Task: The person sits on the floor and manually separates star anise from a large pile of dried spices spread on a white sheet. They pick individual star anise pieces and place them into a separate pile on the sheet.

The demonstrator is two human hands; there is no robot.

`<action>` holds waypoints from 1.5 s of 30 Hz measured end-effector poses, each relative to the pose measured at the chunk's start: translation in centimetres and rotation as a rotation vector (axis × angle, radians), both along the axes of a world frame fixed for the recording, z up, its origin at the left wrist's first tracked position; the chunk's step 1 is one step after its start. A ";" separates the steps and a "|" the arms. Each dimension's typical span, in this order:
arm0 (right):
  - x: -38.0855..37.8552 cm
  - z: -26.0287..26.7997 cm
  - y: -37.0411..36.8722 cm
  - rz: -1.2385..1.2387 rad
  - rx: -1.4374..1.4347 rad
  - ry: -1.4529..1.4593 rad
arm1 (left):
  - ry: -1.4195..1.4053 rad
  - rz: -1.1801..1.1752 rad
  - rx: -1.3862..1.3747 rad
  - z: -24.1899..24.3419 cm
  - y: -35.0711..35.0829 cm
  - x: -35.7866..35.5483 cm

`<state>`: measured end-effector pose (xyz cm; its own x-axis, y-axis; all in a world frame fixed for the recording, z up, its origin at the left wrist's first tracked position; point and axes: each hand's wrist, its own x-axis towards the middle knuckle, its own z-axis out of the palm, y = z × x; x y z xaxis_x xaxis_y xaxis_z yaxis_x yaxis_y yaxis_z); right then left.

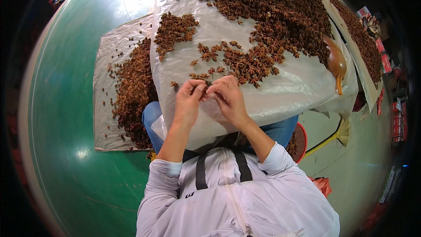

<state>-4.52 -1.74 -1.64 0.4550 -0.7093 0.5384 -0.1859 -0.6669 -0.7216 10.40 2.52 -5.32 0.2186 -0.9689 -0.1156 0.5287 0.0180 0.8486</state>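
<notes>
My left hand (189, 100) and my right hand (229, 98) meet over the near part of a table covered with white plastic sheeting (283, 100). Their fingertips pinch a small dark piece between them, mostly hidden, perhaps star anise. Just beyond my fingers lie loose star anise pods (199, 76), with one more (174, 84) left of my left hand. A flat cluster of star anise (251, 64) spreads past my right hand. Farther off are a smaller patch (174, 31) at the left and a large heap of star anise (273, 3).
A brown plastic scoop (336, 60) rests at the sheet's right side. Another pile (136, 95) lies on a lower sheet to the left. A red-rimmed basket (303, 141) and a broom (342, 131) are on the floor at the right. More star anise (358, 36) covers a surface farther right.
</notes>
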 end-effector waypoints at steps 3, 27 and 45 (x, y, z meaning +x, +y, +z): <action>-1.2 1.3 2.0 0.254 -0.224 0.079 | -0.033 0.241 -0.023 -0.2 -0.5 2.2; 0.9 -3.4 -8.4 -0.018 -0.287 0.411 | -2.109 0.145 -0.231 0.5 -4.5 1.5; -0.4 -3.0 -10.3 -0.336 -0.241 0.460 | -2.137 0.038 0.122 -1.8 -6.8 -1.3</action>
<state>-4.93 -12.08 -4.63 0.4513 -0.7371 0.5030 -0.6706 -0.6520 -0.3538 9.13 -4.24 -7.16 0.0796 -0.9709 0.2261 -0.9963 -0.0846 -0.0123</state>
